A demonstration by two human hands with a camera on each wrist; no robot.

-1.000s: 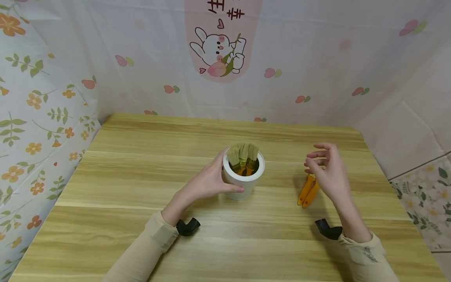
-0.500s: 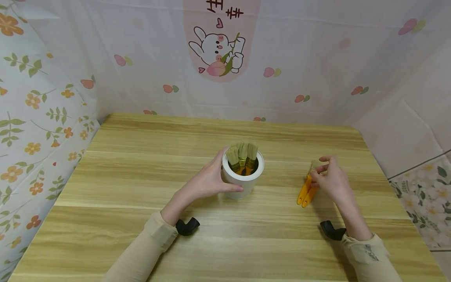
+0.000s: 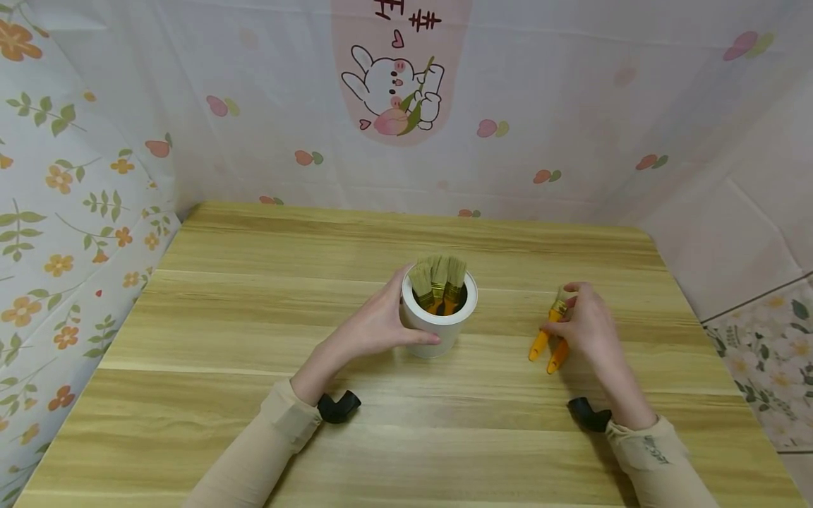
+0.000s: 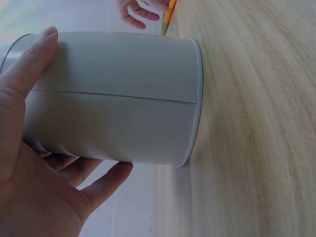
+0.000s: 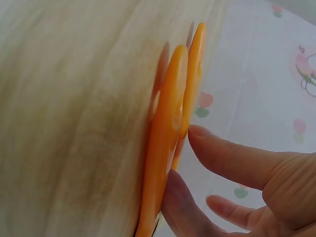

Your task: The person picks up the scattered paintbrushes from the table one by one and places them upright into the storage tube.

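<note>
My left hand [image 3: 381, 321] grips the side of a white can [image 4: 113, 94], thumb on the near side and fingers round the far side. The can stands upright on the table, with several paintbrushes [image 3: 438, 279] in it, bristles up. Two more paintbrushes with orange handles lie at the right. My right hand [image 3: 587, 324] pinches the left one of these, the paintbrush [image 3: 540, 344], its thumb on the handle. The other paintbrush [image 3: 557, 356] lies partly under the hand, its handle close by the fingers in the right wrist view.
The wood-grain table [image 3: 254, 261] bears all of this. Behind it hangs a pale printed cloth [image 3: 273, 85], with a flowered cloth [image 3: 63, 282] at the left. A black curved piece [image 3: 339, 407] sticks out at the left wrist, another black piece [image 3: 589, 415] at the right.
My right hand has come down onto the loose paintbrushes and taken hold of one. That one's handle has shifted left, away from the other. The left hand and can have stayed put.
</note>
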